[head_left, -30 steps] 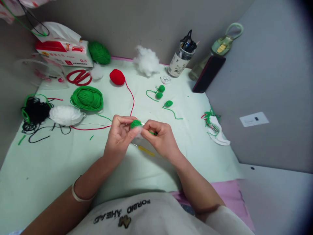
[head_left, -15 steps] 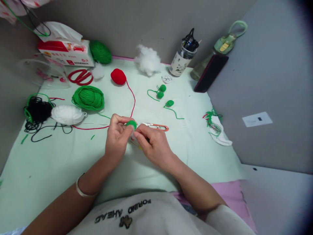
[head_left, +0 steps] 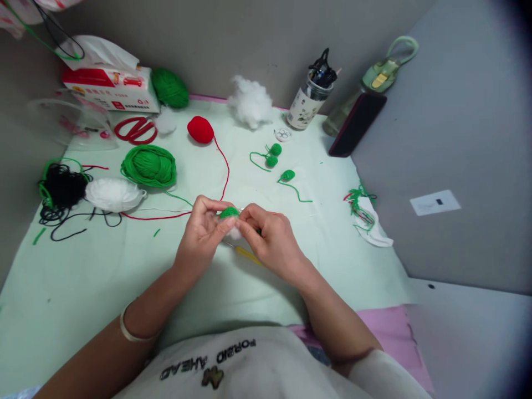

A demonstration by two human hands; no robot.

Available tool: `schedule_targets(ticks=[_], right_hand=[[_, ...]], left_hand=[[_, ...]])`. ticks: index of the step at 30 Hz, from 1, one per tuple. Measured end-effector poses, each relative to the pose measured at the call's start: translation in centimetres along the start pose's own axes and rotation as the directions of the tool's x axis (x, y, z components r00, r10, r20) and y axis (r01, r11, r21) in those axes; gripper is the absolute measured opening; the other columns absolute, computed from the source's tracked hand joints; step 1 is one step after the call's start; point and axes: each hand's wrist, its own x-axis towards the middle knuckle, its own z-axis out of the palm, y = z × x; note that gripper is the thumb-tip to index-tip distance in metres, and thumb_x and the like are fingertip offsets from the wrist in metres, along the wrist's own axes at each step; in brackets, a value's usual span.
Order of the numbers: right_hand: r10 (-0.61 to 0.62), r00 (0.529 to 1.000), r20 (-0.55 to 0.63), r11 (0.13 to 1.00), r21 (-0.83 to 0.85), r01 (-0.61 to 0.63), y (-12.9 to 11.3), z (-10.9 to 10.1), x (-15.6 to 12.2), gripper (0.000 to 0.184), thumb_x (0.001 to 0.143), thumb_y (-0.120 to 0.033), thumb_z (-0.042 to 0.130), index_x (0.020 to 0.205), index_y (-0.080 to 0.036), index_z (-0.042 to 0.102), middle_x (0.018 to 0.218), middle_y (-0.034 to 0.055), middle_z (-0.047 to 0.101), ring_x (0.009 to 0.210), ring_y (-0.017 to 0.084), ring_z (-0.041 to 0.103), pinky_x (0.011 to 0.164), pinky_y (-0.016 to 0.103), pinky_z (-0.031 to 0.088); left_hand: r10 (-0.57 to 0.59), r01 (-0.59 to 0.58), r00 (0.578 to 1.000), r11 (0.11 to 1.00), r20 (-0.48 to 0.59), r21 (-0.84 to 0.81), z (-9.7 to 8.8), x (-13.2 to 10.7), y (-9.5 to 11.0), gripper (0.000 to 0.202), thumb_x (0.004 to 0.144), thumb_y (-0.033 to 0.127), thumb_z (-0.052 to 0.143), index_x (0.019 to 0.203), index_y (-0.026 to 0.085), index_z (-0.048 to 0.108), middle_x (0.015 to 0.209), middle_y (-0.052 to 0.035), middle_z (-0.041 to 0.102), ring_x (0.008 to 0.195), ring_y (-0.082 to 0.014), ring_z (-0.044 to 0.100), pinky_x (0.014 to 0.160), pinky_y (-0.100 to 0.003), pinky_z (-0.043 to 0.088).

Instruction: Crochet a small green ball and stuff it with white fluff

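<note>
Between my hands is a small green crocheted piece (head_left: 229,212) with a tuft of white stuffing (head_left: 235,233) showing at its lower side. My left hand (head_left: 204,226) is closed, thumb and fingers gripping the piece from the left. From the right, my right hand (head_left: 266,233) pinches at its edge with thumb and forefinger; its other fingers are curled. A yellow-handled crochet hook (head_left: 247,255) lies on the cloth just below, partly under my right hand. Thread snips with an orange handle lie behind my right hand, almost wholly hidden.
Yarn balls in red (head_left: 200,129), green (head_left: 148,166) and white (head_left: 115,194) lie at left, beside tangled black yarn (head_left: 64,185) and red scissors (head_left: 136,131). Fibre stuffing (head_left: 251,102), small green crocheted balls (head_left: 271,160), a pen jar (head_left: 306,105) and a phone (head_left: 358,124) are farther back.
Both hands have shifted slightly right and drawn closer together around the green piece. More of the yellow hook handle shows now, and my right hand covers most of the orange snips.
</note>
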Motion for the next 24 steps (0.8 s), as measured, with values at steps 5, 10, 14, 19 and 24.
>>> schedule_targets(ticks=[5, 10, 14, 19, 24], right_hand=[[0.029, 0.991, 0.129, 0.995, 0.090, -0.041, -0.8, 0.6, -0.7, 0.018, 0.097, -0.021, 0.050, 0.079, -0.023, 0.045, 0.058, -0.0087, 0.041, 0.054, 0.011, 0.037, 0.058, 0.026, 0.028], [0.020, 0.997, 0.068, 0.995, 0.101, -0.027, -0.5, 2.1, -0.7, 0.015, 0.096, -0.019, 0.053, 0.082, -0.023, 0.050, 0.057, -0.0095, 0.041, 0.052, 0.010, 0.036, 0.057, 0.026, 0.029], [-0.072, 0.993, -0.095, 0.996, -0.061, 0.066, 0.3, 0.8, 0.0, 0.016, 0.097, -0.026, 0.063, 0.082, -0.022, 0.066, 0.076, -0.0006, 0.062, 0.070, 0.014, 0.052, 0.068, 0.029, 0.039], [-0.200, 0.974, -0.102, 0.952, 0.215, 0.218, 0.3, -0.5, 0.0, 0.022, 0.094, -0.032, 0.068, 0.075, -0.022, 0.063, 0.113, 0.0070, 0.070, 0.107, 0.022, 0.063, 0.093, 0.038, 0.049], [-0.039, 0.999, -0.002, 0.809, 0.586, 0.033, 0.7, -0.4, 0.1, 0.020, 0.093, -0.038, 0.066, 0.089, -0.024, 0.053, 0.108, 0.0026, 0.069, 0.055, 0.008, 0.054, 0.055, 0.028, 0.044]], left_hand=[[0.022, -0.021, 0.996, 1.000, -0.088, 0.015, 0.2, 0.4, -0.4, 0.027, 0.075, 0.021, 0.081, 0.089, 0.022, 0.058, 0.088, -0.0007, 0.068, 0.082, -0.0167, 0.063, 0.077, -0.030, 0.052], [-0.057, 0.053, 0.987, 0.998, -0.149, -0.031, 0.1, 0.8, -0.7, 0.019, 0.076, 0.014, 0.073, 0.086, 0.021, 0.058, 0.081, 0.0007, 0.068, 0.076, -0.0146, 0.063, 0.071, -0.027, 0.051], [-0.190, 0.176, 0.976, 0.977, -0.105, -0.123, 0.1, 0.8, -0.2, 0.017, 0.083, 0.024, 0.070, 0.089, 0.023, 0.054, 0.079, 0.0025, 0.069, 0.052, -0.0109, 0.057, 0.047, -0.023, 0.043], [-0.265, 0.250, 0.961, 0.954, -0.083, -0.164, 0.3, 0.6, -0.2, 0.017, 0.083, 0.024, 0.071, 0.084, 0.023, 0.054, 0.062, 0.0060, 0.059, 0.048, -0.0101, 0.050, 0.045, -0.021, 0.038], [-0.274, 0.256, 0.958, 0.950, -0.082, -0.180, 0.1, 0.7, -0.2, 0.019, 0.082, 0.025, 0.073, 0.083, 0.024, 0.054, 0.064, 0.0048, 0.061, 0.053, -0.0123, 0.054, 0.050, -0.023, 0.041]])
